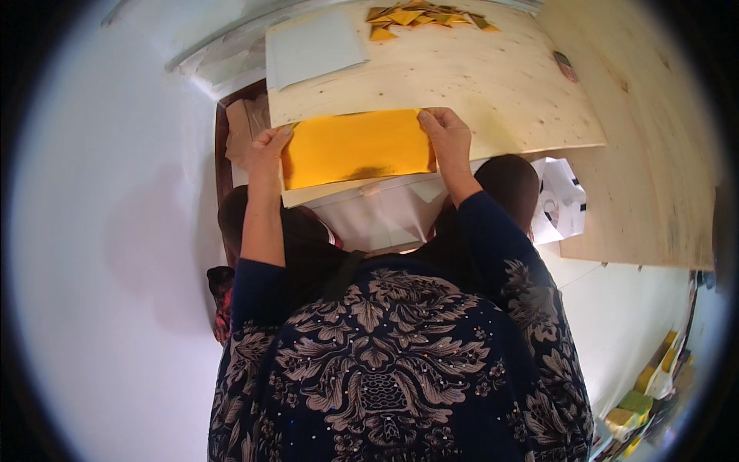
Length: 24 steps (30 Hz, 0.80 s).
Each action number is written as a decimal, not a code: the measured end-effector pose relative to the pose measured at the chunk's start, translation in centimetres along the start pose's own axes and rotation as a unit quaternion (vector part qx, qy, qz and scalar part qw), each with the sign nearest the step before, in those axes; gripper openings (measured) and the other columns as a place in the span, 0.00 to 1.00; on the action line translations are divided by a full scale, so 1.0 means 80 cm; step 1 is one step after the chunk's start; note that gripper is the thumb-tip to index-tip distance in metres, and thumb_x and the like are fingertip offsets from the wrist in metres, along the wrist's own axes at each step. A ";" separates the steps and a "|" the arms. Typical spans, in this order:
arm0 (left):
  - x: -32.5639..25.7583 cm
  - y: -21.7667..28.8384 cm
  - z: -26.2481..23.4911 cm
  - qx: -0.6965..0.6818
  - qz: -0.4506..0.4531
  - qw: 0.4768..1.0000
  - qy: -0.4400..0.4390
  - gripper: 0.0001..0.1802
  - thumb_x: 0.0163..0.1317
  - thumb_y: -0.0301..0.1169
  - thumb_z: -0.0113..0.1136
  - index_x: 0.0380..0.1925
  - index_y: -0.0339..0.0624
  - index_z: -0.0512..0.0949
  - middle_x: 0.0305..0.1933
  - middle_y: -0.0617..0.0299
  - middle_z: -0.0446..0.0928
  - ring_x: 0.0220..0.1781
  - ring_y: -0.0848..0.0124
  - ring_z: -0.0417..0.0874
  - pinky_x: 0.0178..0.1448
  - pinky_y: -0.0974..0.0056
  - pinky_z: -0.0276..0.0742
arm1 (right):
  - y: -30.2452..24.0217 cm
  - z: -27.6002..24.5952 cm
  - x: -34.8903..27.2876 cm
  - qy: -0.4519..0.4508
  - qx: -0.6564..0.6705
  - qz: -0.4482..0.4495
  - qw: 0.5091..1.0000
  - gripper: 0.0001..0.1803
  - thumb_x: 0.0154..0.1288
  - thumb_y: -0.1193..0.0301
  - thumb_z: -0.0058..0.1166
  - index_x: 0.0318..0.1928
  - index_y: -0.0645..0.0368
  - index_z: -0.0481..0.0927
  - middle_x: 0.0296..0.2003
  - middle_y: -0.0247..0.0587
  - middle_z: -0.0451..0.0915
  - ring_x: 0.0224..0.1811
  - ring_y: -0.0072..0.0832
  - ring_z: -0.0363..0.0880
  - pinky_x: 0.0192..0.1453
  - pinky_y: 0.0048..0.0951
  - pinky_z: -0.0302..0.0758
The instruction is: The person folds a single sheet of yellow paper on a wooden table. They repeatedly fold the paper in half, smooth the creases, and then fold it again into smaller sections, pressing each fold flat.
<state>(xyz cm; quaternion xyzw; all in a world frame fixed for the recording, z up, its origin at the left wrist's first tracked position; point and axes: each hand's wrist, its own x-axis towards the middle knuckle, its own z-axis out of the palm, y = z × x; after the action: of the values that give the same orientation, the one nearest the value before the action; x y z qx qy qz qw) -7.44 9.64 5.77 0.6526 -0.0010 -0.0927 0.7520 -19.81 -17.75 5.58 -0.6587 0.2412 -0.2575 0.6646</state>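
A wide sheet of shiny golden-yellow paper (pixel 358 146) is stretched between my two hands, above my lap at the near edge of the wooden table. My left hand (pixel 268 146) pinches its upper left corner, and my right hand (pixel 445 135) pinches the upper right corner. Dark reflections show along the sheet's lower edge and left side. A paler edge, perhaps another layer of paper, peeks out below it at the lower left.
The pale wooden table (pixel 454 85) spans the top. On it lie a stack of white sheets (pixel 317 50), a heap of folded golden paper pieces (pixel 423 15) and a small dark reddish object (pixel 565 66). A white bag (pixel 558 202) stands by my right knee; a wall rises on the left.
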 end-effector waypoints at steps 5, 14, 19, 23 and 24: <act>0.046 -0.061 -0.016 0.274 0.061 0.955 0.099 0.12 0.58 0.35 0.66 0.34 0.36 0.84 0.29 0.59 0.82 0.32 0.70 0.82 0.38 0.66 0.75 | 0.069 0.046 0.056 0.015 -0.245 -0.046 0.968 0.10 0.61 0.63 0.62 0.34 0.57 0.85 0.28 0.38 0.82 0.29 0.31 0.80 0.36 0.33 0.74; 0.066 -0.096 0.003 0.571 0.178 0.782 0.175 0.15 0.56 0.39 0.64 0.41 0.43 0.84 0.45 0.53 0.81 0.48 0.54 0.80 0.54 0.52 0.71 | 0.110 0.063 0.072 0.051 -0.416 -0.155 0.895 0.12 0.55 0.64 0.65 0.39 0.51 0.82 0.28 0.33 0.81 0.32 0.32 0.79 0.46 0.36 0.62; 0.055 -0.108 0.078 0.637 0.284 0.715 -0.052 0.20 0.58 0.31 0.57 0.51 0.40 0.78 0.58 0.50 0.75 0.62 0.57 0.73 0.64 0.50 0.66 | 0.111 0.062 0.076 0.041 -0.403 -0.105 0.908 0.17 0.53 0.64 0.67 0.44 0.52 0.80 0.25 0.30 0.81 0.30 0.30 0.79 0.44 0.34 0.63; 0.018 -0.125 0.129 0.597 0.338 0.704 -0.184 0.29 0.66 0.42 0.52 0.65 0.42 0.67 0.72 0.55 0.61 0.76 0.59 0.56 0.78 0.49 0.45 | 0.111 0.063 0.079 0.042 -0.382 -0.089 0.919 0.17 0.52 0.64 0.69 0.41 0.52 0.79 0.25 0.29 0.81 0.30 0.29 0.80 0.45 0.34 0.64; 0.015 -0.125 0.134 0.596 0.311 0.716 -0.187 0.31 0.68 0.46 0.50 0.67 0.43 0.64 0.75 0.55 0.57 0.78 0.60 0.52 0.79 0.49 0.40 | 0.110 0.062 0.080 0.028 -0.381 -0.088 0.920 0.18 0.52 0.64 0.69 0.42 0.52 0.79 0.24 0.29 0.80 0.30 0.29 0.80 0.45 0.34 0.64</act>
<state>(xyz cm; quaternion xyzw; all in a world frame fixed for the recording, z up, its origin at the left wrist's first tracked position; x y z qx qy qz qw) -8.97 -2.34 -2.62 0.8983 -0.3991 0.0459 0.1781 -11.54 -18.25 -3.02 -0.8731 0.2807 -0.2225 0.3309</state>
